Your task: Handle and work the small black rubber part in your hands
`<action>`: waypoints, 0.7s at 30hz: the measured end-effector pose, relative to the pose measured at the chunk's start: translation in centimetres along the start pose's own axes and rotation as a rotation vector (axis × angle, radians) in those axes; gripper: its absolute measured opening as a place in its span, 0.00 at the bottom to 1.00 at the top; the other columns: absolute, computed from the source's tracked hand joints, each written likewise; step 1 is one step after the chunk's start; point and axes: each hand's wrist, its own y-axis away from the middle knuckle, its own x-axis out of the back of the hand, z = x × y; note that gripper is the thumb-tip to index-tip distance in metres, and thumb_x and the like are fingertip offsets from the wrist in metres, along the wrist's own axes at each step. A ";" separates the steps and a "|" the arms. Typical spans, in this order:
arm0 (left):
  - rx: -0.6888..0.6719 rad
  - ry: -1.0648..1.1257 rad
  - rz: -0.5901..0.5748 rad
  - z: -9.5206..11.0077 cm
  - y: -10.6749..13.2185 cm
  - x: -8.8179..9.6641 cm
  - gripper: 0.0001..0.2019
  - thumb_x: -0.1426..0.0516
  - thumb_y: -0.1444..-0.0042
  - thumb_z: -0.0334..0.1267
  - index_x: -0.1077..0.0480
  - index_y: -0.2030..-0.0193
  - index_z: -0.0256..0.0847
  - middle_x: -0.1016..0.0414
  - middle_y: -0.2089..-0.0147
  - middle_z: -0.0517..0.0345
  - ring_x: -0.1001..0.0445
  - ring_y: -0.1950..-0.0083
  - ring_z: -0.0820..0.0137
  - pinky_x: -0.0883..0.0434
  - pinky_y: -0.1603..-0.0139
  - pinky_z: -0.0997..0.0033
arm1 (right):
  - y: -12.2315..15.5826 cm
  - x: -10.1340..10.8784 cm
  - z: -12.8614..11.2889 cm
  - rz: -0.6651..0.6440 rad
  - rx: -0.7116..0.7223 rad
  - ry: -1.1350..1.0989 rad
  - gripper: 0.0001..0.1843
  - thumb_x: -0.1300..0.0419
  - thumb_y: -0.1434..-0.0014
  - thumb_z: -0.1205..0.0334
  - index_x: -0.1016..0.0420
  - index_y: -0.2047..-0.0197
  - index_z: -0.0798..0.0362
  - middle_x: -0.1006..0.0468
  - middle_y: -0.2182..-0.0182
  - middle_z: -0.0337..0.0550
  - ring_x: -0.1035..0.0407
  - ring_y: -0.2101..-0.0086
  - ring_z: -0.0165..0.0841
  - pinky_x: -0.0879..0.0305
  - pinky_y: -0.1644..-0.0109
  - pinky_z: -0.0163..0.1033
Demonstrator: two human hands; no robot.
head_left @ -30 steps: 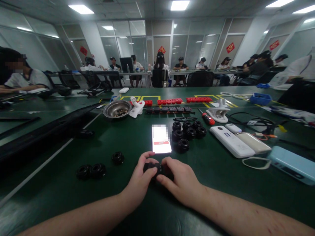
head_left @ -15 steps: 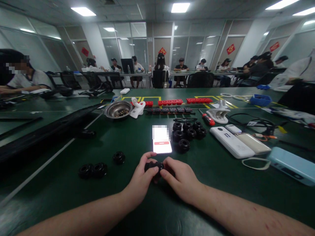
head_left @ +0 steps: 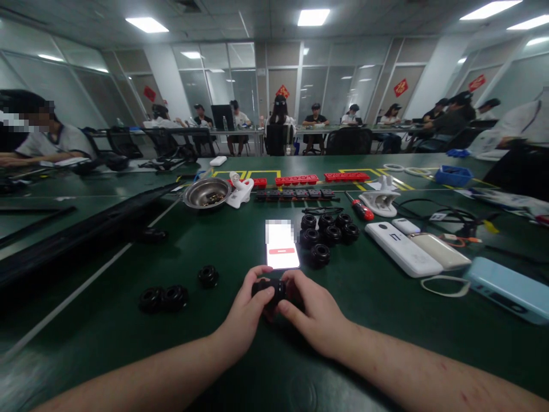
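Between my hands is a black ribbed round part [head_left: 277,288], partly hidden by fingers. My left hand [head_left: 253,300] is closed on its left side, thumb across the front. My right hand [head_left: 311,303] is closed about its right end with thumb and fingers. Just beyond them a lit phone [head_left: 282,254] lies on the green table [head_left: 240,366]. A cluster of similar black ring-shaped parts [head_left: 332,233] sits right of the phone. To the left lie a single black ring part [head_left: 208,276] and a touching pair of ring parts [head_left: 174,297].
A metal bowl [head_left: 207,193] with small brassy pieces stands back left, beside a white stand [head_left: 240,191]. Red trays [head_left: 295,179], a black strip [head_left: 295,195] and a screwdriver [head_left: 361,208] lie beyond. White device [head_left: 403,249] and blue case [head_left: 510,289] are right. People sit around.
My right thumb has shifted slightly down and away from the left thumb on the black part, showing more of it. Both hands otherwise stay in place.
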 end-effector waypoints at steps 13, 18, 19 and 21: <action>0.009 -0.016 -0.015 0.1 -0.1 -0.1 0.12 0.52 0.49 0.44 0.43 0.61 0.41 0.37 0.69 0.61 0.35 0.74 0.73 0.36 0.74 0.72 | -0.1 0.0 -0.3 -0.020 0.085 0.046 0.12 0.46 0.46 0.66 0.38 0.56 0.54 0.33 0.63 0.45 0.39 0.63 0.35 0.41 0.61 0.39; -0.006 -0.021 -0.001 -0.1 0.0 0.0 0.14 0.49 0.53 0.39 0.44 0.58 0.42 0.37 0.64 0.59 0.34 0.70 0.72 0.35 0.72 0.72 | -0.1 0.1 -0.3 -0.007 0.031 0.017 0.12 0.48 0.44 0.61 0.38 0.56 0.54 0.32 0.62 0.44 0.38 0.64 0.35 0.41 0.62 0.40; -0.012 -0.033 -0.015 -0.1 0.1 0.0 0.15 0.48 0.54 0.38 0.44 0.57 0.42 0.37 0.63 0.59 0.34 0.69 0.72 0.34 0.72 0.72 | -0.1 0.1 -0.3 0.002 0.009 0.032 0.10 0.48 0.43 0.60 0.37 0.58 0.54 0.31 0.64 0.44 0.38 0.65 0.35 0.41 0.63 0.40; -0.025 -0.034 -0.040 -0.1 0.1 0.0 0.16 0.48 0.54 0.37 0.44 0.57 0.42 0.37 0.64 0.59 0.33 0.68 0.72 0.34 0.72 0.72 | 0.0 0.0 -0.1 0.010 -0.017 0.052 0.09 0.48 0.43 0.60 0.36 0.61 0.54 0.30 0.66 0.44 0.37 0.66 0.35 0.41 0.65 0.39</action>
